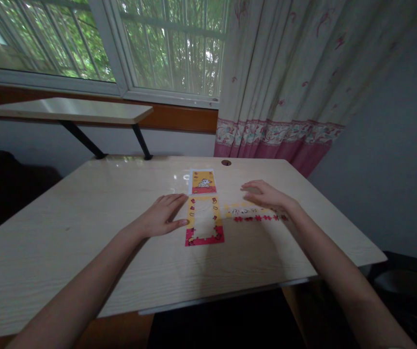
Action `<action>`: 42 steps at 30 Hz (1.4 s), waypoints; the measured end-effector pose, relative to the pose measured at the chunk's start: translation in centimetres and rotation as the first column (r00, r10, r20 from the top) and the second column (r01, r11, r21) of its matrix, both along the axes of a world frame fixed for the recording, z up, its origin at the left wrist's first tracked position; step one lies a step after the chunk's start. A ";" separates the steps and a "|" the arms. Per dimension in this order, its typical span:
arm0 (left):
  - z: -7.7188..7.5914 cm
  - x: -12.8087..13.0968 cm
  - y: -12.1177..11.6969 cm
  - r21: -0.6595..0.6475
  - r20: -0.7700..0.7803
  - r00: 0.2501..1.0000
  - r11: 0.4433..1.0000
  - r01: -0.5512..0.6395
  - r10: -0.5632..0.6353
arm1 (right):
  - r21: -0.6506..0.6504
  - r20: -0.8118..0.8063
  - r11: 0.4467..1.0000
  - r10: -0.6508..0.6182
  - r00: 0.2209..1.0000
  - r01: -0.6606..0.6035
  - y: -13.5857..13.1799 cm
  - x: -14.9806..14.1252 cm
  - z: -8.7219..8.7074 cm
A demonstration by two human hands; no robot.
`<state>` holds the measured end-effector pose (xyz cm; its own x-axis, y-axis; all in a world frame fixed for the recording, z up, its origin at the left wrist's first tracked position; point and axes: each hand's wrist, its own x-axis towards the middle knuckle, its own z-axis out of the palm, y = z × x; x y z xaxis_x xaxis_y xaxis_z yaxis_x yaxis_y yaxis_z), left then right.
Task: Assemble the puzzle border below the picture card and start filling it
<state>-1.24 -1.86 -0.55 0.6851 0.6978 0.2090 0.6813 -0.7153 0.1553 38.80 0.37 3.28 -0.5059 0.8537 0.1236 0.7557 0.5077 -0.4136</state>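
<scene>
A yellow and red jigsaw puzzle border [215, 235] lies on the desk, its middle bare so the wood shows through. Directly behind it is a picture card [204, 182] with a white animal on yellow and red. My left hand [164, 215] rests at the border's left side, fingers stretched out and thumb apart, holding nothing. To the right, loose puzzle pieces [258, 218] lie in rows, yellow, white and red. Over the back of these rows hovers my right hand [262, 193], fingers bent and thumb apart, with nothing visible in it.
The pale wooden desk [121, 271] has a cable hole [226, 163] at its back edge. A raised shelf [73, 110] on dark legs stands at the back left. Behind are a barred window and a patterned curtain [266, 97].
</scene>
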 end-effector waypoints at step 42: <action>0.5 0.5 -0.3 0.024 0.060 0.998 1.000 0.014 -0.016 | -0.219 -0.241 0.842 -0.536 0.809 0.493 -1.2 18.3 -4.7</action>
